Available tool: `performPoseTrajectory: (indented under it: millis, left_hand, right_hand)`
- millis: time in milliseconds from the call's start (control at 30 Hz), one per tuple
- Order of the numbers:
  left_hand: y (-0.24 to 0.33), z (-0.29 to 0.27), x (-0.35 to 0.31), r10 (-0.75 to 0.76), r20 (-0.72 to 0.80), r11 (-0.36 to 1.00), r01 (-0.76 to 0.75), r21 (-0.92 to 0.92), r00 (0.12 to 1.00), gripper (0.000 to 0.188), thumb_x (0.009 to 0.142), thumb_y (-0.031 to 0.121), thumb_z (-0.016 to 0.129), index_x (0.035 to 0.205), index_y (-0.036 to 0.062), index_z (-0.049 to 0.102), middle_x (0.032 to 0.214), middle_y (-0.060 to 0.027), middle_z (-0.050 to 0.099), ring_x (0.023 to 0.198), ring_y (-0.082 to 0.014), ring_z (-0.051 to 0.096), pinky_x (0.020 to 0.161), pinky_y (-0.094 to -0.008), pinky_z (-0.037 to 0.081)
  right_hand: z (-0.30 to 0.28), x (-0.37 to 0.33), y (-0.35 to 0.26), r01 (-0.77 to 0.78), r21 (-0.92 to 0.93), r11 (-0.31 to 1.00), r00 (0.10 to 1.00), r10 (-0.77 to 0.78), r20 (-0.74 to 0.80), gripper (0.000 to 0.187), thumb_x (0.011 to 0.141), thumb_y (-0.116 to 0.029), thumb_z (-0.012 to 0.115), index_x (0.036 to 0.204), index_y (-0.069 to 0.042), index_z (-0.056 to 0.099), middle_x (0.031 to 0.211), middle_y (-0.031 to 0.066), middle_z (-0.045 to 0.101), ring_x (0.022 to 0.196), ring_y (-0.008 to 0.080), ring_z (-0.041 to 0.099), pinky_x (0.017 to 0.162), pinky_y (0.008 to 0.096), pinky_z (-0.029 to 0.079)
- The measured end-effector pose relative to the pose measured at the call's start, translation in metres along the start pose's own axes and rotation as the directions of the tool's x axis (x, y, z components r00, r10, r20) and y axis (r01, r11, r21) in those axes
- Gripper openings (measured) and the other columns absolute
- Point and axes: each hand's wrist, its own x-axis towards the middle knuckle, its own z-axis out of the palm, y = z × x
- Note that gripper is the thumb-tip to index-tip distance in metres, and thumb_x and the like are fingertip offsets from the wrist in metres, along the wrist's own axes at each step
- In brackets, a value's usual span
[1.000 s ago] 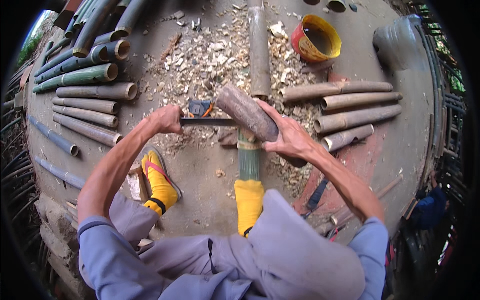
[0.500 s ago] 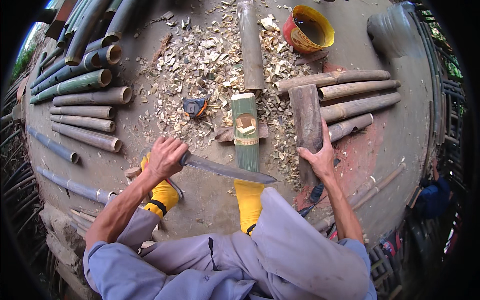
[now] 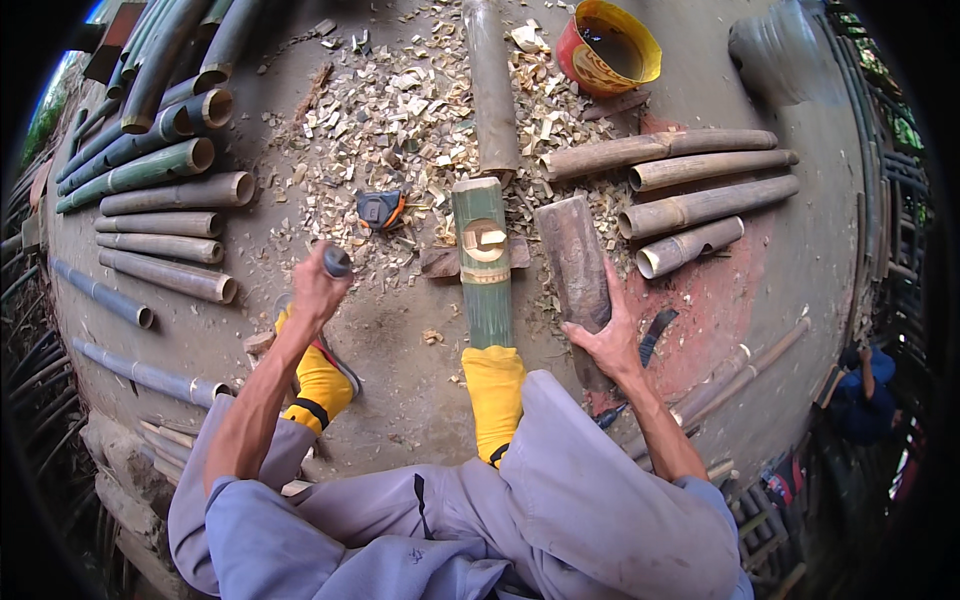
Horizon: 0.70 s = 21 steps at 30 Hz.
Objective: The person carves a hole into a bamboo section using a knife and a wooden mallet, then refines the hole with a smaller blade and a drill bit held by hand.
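My left hand (image 3: 316,290) is closed round the dark handle of a long knife (image 3: 337,262). The handle's butt now faces up, and the blade is hidden from view. My right hand (image 3: 612,340) grips the lower part of a thick wooden block (image 3: 574,250), thumb on the left side and fingers on the right. Between the hands lies a green bamboo pole (image 3: 488,315). A round cut with pale chips in it shows on its upper face. My yellow-socked foot (image 3: 493,390) is at the pole's near end, and a short wooden crosspiece (image 3: 441,264) lies under it.
Wood chips (image 3: 400,130) litter the ground ahead, with a tape measure (image 3: 381,210) among them. Cut bamboo poles (image 3: 160,225) lie at left, more poles (image 3: 710,205) at right. A red and yellow bucket (image 3: 610,55) holds dark liquid. Another person (image 3: 868,395) is at far right.
My left hand has turned the knife, so its blade no longer shows across the pole, and risen slightly. My right hand has shifted the wooden block left, closer to the pole.
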Motion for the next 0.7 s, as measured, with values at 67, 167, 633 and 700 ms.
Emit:
performPoseTrajectory:
  millis: [67, 167, 633, 700]
  left_hand:
    - [0.001, -0.014, 0.011, 0.114, -0.053, 0.986, -0.106, 0.128, 0.992, 0.025, 0.07, 0.004, 0.068, 0.09, 0.0057, 0.053, 0.077, -0.0147, 0.06, 0.066, -0.0355, 0.061, 0.06, -0.0438, 0.049]
    - [0.018, -0.028, 0.011, 0.276, 0.071, 0.908, -0.284, 0.307, 0.959, 0.027, 0.069, 0.004, 0.068, 0.09, 0.0062, 0.051, 0.077, -0.0119, 0.059, 0.07, -0.0319, 0.063, 0.062, -0.0422, 0.05]
    - [0.017, -0.027, 0.037, 0.353, 0.444, 0.735, -0.537, 0.413, 0.824, 0.028, 0.069, 0.006, 0.064, 0.094, 0.0072, 0.05, 0.077, -0.0123, 0.058, 0.07, -0.0338, 0.062, 0.063, -0.0443, 0.049]
    - [0.016, -0.024, 0.039, 0.311, 0.448, 0.738, -0.51, 0.442, 0.838, 0.031, 0.066, 0.006, 0.066, 0.093, 0.0069, 0.05, 0.078, -0.013, 0.059, 0.072, -0.0347, 0.062, 0.063, -0.045, 0.05]
  right_hand:
    - [0.001, -0.003, 0.001, 0.019, 0.009, 1.0, 1.0, -0.019, -0.022, 0.103, 0.066, -0.014, 0.077, 0.15, -0.012, 0.018, 0.138, 0.0212, 0.046, 0.123, 0.0307, 0.05, 0.105, 0.0381, 0.04]
    - [0.001, -0.005, 0.004, 0.017, 0.024, 1.0, 0.999, -0.016, -0.045, 0.102, 0.066, -0.013, 0.076, 0.15, -0.01, 0.018, 0.138, 0.0208, 0.046, 0.123, 0.0304, 0.05, 0.105, 0.0387, 0.039]
    - [0.005, 0.024, 0.019, 0.919, -0.201, 0.338, 0.37, -0.917, 0.149, 0.101, 0.063, -0.022, 0.084, 0.146, -0.031, 0.026, 0.108, 0.0221, 0.055, 0.086, 0.0378, 0.063, 0.069, 0.0421, 0.056]
    - [0.017, 0.051, 0.009, 0.65, -0.359, 0.67, 0.76, -0.551, 0.346, 0.095, 0.066, -0.023, 0.081, 0.145, -0.031, 0.03, 0.108, 0.0219, 0.054, 0.083, 0.0366, 0.063, 0.07, 0.0406, 0.056]
